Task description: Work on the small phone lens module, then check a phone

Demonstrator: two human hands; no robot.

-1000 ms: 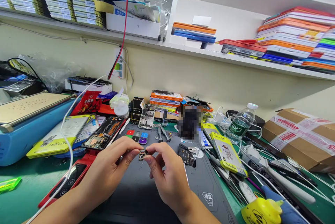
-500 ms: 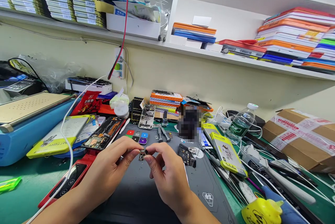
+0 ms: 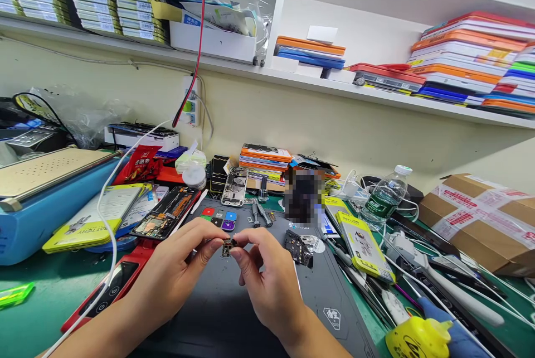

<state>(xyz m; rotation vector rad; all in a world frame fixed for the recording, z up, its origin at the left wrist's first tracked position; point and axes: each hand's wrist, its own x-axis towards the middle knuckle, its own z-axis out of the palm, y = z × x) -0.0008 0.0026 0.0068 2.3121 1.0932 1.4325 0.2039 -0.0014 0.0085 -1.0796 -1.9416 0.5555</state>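
Observation:
My left hand (image 3: 175, 274) and my right hand (image 3: 267, 280) meet above a dark grey work mat (image 3: 234, 319). Between their fingertips they pinch a small dark phone part (image 3: 228, 246) with metal bits on it. Both hands hold it a little above the mat. Just right of my right hand lies another black phone module (image 3: 298, 247). Behind my left hand an opened phone (image 3: 167, 213) shows its insides, and a second opened phone (image 3: 234, 185) lies further back.
A blue machine (image 3: 42, 190) stands at the left with a white cable (image 3: 104, 235) running past it. Yellow battery packs (image 3: 363, 243), a water bottle (image 3: 384, 196), tools and a cardboard box (image 3: 480, 218) crowd the right. Small screwdrivers (image 3: 261, 213) lie behind the mat. Shelves above hold stacked boxes (image 3: 472, 57).

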